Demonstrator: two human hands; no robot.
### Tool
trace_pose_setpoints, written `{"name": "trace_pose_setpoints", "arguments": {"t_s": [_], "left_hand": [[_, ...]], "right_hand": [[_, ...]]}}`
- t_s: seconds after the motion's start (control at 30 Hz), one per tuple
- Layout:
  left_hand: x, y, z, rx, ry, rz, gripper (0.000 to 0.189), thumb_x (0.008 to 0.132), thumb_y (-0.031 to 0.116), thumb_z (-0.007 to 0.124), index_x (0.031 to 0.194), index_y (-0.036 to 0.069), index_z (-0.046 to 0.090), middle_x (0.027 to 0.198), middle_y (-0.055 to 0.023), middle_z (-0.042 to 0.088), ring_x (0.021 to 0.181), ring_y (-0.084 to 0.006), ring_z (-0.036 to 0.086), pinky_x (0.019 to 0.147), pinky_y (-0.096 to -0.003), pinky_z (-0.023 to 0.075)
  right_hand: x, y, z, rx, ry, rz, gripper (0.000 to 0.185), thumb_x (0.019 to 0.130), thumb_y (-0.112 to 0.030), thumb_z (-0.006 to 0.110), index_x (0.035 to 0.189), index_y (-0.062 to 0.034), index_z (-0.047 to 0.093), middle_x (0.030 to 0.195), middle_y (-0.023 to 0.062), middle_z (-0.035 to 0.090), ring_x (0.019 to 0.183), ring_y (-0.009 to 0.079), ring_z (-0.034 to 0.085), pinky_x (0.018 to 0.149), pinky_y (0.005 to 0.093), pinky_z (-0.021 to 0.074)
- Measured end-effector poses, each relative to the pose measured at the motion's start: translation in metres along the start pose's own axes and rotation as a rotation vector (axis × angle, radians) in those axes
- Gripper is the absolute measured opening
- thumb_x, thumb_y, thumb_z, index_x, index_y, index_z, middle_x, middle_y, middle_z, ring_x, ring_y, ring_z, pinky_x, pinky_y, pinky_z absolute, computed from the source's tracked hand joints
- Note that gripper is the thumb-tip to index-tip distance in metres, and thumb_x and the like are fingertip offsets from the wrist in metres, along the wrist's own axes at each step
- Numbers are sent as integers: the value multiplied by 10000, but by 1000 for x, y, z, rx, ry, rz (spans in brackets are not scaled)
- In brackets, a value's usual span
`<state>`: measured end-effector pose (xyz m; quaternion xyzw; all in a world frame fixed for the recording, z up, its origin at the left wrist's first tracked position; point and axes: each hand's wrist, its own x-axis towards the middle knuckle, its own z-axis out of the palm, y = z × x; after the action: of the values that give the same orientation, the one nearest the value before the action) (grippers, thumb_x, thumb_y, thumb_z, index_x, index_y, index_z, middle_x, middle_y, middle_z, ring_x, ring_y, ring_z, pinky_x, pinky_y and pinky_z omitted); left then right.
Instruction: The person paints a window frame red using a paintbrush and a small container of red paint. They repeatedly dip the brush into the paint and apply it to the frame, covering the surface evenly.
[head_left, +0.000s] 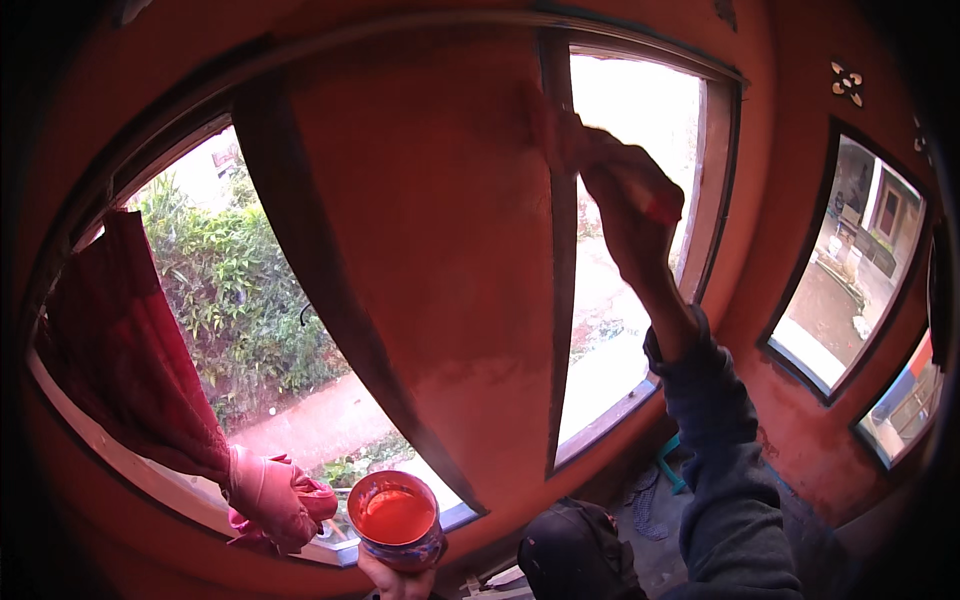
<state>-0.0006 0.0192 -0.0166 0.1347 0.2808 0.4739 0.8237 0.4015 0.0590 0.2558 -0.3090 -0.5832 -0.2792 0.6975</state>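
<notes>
My left hand (394, 581) holds up a round paint pot (405, 551) from below, at the bottom of the view. Orange-red paint (396, 516) fills part of it, and its outside is smeared with blue and other colours. Raised high at the right, my right hand (637, 180) grips what looks like a paintbrush (551, 135); its outline is dim and blurred. The brush's head lies over the right edge of the red wall panel (427, 225), beside the dark window post (562, 300). Whether the bristles touch the wall I cannot tell.
A knotted red curtain (150, 360) hangs at the left window. Bright daylight comes through the right window (637, 97). My bent knee (574, 551) shows below. On the floor lie a checked cloth (646, 506) and a green object (670, 465). More framed panes (855, 262) stand at the right.
</notes>
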Motion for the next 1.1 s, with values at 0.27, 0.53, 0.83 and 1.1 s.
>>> {"name": "trace_pose_setpoints", "arguments": {"t_s": [0.27,0.53,0.83,1.1], "left_hand": [[2,3,-1,-105,74,-52,635,866,601,428,1272,137,579,1188,-109,634,1061,-343,602,905,-535,466],[-2,-1,4,-77,58,-34,641,866,613,425,1268,138,581,1171,-111,639,1032,-332,609,890,-523,476],[2,2,-2,-53,55,-38,643,875,612,422,1285,141,575,1173,-103,642,1036,-341,607,872,-531,475],[-6,-1,12,-47,83,-17,659,877,620,419,1299,137,569,1191,-106,637,1049,-342,604,870,-536,480]], "right_hand": [[32,-15,-9,166,77,43,162,916,-7,668,1072,12,705,992,50,715,848,108,657,738,241,525],[-45,-17,-16,12,-65,76,187,887,90,656,1061,23,675,1089,127,715,1005,167,666,842,303,552],[28,-6,-2,-114,-213,-248,283,904,23,647,1183,-17,672,1095,110,702,906,199,685,796,298,544],[-52,-32,-55,-234,-773,-280,275,882,52,627,1132,-56,660,1398,158,577,1307,297,557,1027,401,536]]}}
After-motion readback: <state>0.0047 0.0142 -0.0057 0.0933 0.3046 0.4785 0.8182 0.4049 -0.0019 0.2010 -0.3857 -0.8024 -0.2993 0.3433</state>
